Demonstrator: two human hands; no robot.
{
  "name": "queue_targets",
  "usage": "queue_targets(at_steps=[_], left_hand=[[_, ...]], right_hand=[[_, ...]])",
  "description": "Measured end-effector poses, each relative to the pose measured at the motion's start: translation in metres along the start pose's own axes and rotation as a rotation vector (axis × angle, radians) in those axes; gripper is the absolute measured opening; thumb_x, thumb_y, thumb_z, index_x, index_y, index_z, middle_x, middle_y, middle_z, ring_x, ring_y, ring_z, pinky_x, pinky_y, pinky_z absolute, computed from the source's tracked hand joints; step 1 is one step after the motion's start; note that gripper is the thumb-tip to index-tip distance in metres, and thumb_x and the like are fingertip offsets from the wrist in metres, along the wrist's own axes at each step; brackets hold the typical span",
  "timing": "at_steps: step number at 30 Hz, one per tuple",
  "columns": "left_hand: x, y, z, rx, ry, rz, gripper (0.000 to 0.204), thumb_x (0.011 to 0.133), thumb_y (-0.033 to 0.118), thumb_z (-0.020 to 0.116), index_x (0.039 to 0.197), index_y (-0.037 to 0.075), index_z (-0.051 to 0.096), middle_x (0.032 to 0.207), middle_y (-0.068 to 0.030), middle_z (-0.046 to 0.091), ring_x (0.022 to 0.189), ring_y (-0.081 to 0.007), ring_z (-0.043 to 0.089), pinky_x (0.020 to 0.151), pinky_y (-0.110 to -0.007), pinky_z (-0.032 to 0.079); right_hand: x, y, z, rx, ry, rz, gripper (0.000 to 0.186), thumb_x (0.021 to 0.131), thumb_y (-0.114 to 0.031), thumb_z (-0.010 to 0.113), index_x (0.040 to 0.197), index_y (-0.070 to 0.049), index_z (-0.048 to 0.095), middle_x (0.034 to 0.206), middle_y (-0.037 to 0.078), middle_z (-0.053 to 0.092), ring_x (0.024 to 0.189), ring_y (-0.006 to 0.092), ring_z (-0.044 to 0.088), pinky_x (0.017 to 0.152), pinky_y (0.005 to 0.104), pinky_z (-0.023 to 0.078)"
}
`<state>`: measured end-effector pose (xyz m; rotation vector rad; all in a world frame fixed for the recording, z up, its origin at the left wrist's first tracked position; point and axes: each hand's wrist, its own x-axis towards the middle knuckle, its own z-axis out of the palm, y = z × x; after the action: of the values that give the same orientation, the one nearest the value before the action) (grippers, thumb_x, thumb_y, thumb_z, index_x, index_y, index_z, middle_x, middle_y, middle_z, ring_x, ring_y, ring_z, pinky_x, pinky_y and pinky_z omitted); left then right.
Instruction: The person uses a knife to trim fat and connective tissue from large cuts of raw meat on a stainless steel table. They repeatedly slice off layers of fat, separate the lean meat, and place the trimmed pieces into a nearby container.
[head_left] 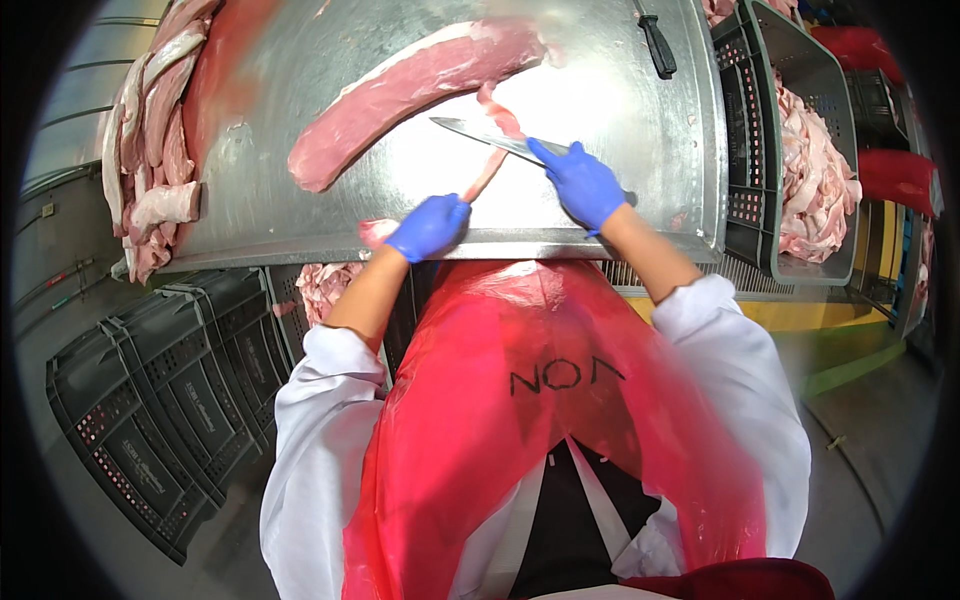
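Has dark crates (190,380) standing below the counter (245,180) at far left, and long pieces of meat (150,150) heaped on its left end. Has a large pink loin (410,100) lying slantwise on the metal, farther in. Pinches in the left hand (430,228) the near end of a thin strip of meat (486,175) reaching up toward the loin's lower edge. Grips a knife (478,132) in the right hand (582,185), with its blade crossing over the strip, tip leftward. Farther right, shows a black handle (657,48) on the counter, then a grey crate (745,180) of pale trimmings (812,185) just beside it.
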<state>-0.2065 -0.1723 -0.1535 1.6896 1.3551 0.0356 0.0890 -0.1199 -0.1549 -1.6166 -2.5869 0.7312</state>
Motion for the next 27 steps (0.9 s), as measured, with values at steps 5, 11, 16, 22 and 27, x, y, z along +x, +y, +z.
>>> queue_targets(at_steps=[5, 11, 16, 22, 27], left_hand=[[-0.005, -0.019, -0.023, 0.038, 0.099, -0.039, 0.039, 0.103, 0.033, 0.048, 0.096, -0.002, 0.065, 0.089, -0.0290, 0.066, 0.086, -0.0477, 0.063, 0.078, -0.051, 0.049], [0.016, -0.010, -0.006, 0.082, 0.123, -0.009, 0.039, 0.103, 0.033, 0.048, 0.095, -0.002, 0.065, 0.089, -0.0298, 0.066, 0.086, -0.0484, 0.063, 0.077, -0.051, 0.049], [0.019, -0.015, -0.028, 0.105, 0.088, -0.020, 0.041, 0.103, 0.035, 0.048, 0.094, -0.002, 0.065, 0.089, -0.0300, 0.066, 0.087, -0.0488, 0.063, 0.079, -0.052, 0.048], [0.033, 0.017, -0.004, 0.153, -0.121, 0.087, 0.043, 0.102, 0.036, 0.047, 0.089, 0.000, 0.065, 0.084, -0.0259, 0.067, 0.081, -0.0453, 0.063, 0.077, -0.050, 0.049], [0.055, 0.087, 0.028, 0.269, -0.265, 0.281, 0.044, 0.102, 0.039, 0.044, 0.093, 0.001, 0.065, 0.093, -0.0258, 0.068, 0.088, -0.0466, 0.063, 0.082, -0.052, 0.049]], right_hand=[[-0.048, 0.028, -0.025, 0.034, -0.063, 0.083, 0.056, 0.100, -0.023, 0.054, 0.153, -0.034, 0.040, 0.101, 0.028, 0.058, 0.085, 0.0425, 0.066, 0.077, 0.0499, 0.055], [-0.081, 0.062, -0.023, 0.041, 0.019, 0.200, 0.056, 0.099, -0.024, 0.055, 0.153, -0.035, 0.041, 0.098, 0.027, 0.058, 0.087, 0.0428, 0.065, 0.079, 0.0500, 0.054], [-0.097, 0.088, -0.042, 0.057, 0.040, 0.309, 0.055, 0.100, -0.024, 0.054, 0.153, -0.035, 0.041, 0.099, 0.027, 0.059, 0.085, 0.0449, 0.065, 0.079, 0.0510, 0.055], [-0.065, 0.067, -0.024, 0.136, 0.077, 0.383, 0.056, 0.100, -0.025, 0.053, 0.154, -0.032, 0.038, 0.104, 0.030, 0.061, 0.086, 0.0477, 0.065, 0.082, 0.0524, 0.055], [-0.019, 0.044, -0.012, 0.146, 0.127, 0.286, 0.054, 0.100, -0.023, 0.050, 0.153, -0.028, 0.039, 0.103, 0.030, 0.062, 0.091, 0.0442, 0.065, 0.083, 0.0502, 0.055]])
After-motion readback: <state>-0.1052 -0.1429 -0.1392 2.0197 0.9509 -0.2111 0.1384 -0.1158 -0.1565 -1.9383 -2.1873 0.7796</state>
